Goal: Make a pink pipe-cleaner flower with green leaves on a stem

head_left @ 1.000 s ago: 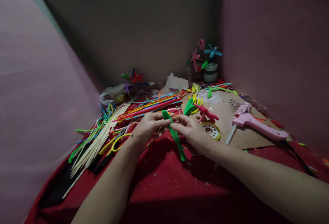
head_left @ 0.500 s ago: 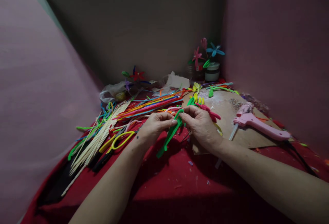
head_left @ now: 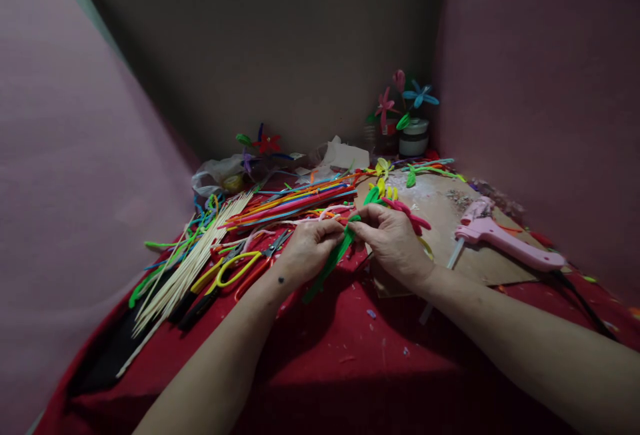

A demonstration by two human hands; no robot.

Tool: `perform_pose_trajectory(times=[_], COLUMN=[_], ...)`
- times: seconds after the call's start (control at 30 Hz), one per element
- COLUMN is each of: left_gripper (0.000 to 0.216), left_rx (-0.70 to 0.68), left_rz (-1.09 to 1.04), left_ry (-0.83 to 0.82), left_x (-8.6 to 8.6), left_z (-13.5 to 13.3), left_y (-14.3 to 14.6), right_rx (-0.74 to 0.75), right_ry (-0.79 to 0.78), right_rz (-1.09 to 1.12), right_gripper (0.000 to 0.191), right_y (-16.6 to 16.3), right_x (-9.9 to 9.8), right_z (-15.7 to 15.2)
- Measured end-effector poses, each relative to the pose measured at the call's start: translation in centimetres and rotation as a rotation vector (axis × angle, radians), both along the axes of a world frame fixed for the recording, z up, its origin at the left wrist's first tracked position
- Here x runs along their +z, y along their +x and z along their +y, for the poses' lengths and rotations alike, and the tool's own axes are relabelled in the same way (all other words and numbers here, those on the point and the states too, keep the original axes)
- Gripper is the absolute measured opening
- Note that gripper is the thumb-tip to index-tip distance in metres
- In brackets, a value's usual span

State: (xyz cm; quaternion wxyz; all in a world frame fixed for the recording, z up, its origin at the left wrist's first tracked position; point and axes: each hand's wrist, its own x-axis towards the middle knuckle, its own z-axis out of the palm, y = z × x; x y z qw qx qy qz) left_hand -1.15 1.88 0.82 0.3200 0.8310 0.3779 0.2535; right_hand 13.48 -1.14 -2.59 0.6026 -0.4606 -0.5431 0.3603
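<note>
Cut off at the bottom edge: both forearms, elbows out of frame, over a red cloth (head_left: pixel 350 355) speckled with scraps too small to identify. Above that, left hand (head_left: pixel 310 248) and right hand (head_left: pixel 395 242) close together, fingertips nearly meeting, pinched narrow on the upper end of a green pipe cleaner (head_left: pixel 327 265). Upper tip hidden between thumbs and forefingers; hard to say whether folded or doubled there. Long axis diagonal: top end up-right at the fingers, free end down-left, low over the cloth between the wrists, contact unclear. Left of the hands, yellow-handled scissors (head_left: pixel 240 267) lying flat, blades partly lost in clutter, then a fan of wooden skewers (head_left: pixel 190 268) running to the lower left. Right of the hands, cardboard sheet (head_left: pixel 450 222), near corner covered by the right hand, with a pink glue gun (head_left: pixel 505 245) on its side. Just behind the knuckles, pink petal piece (head_left: pixel 407 214), partly hidden. Further back, bundle of coloured pipe cleaners (head_left: pixel 295 203). At the wall, crumpled plastic bag (head_left: pixel 220 178) and a small jar (head_left: pixel 413 138) with pipe-cleaner flowers — dim, details unclear.
</note>
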Motion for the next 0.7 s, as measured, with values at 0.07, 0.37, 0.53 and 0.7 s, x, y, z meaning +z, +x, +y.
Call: perform_pose_trajectory(times=[0.07,0.37,0.53,0.7], left_gripper=[0.014,0.028,0.017,0.015], left_rx=[0.013,-0.088,-0.088,0.021], left_rz=[0.028,-0.082,0.05,0.224], left_ry=[0.054,-0.402,-0.194,0.185], left_x=[-0.1,0.3,-0.3,-1.5], left_z=[0.1,-0.1,-0.3,0.4], left_y=[0.0,0.0,0.6,0.4], right_rx=[0.025,-0.069,-0.033,0.007], right_ry=[-0.017,-0.013,-0.064,-0.096], right_rz=[0.023,0.102,0.239,0.223], right_gripper=[0.007,0.009,0.011,0.014], right_y=[0.0,0.3,0.3,0.3], right_x=[0.1,0.7,0.4,0.7], right_z=[-0.1,0.1,0.4,0.3])
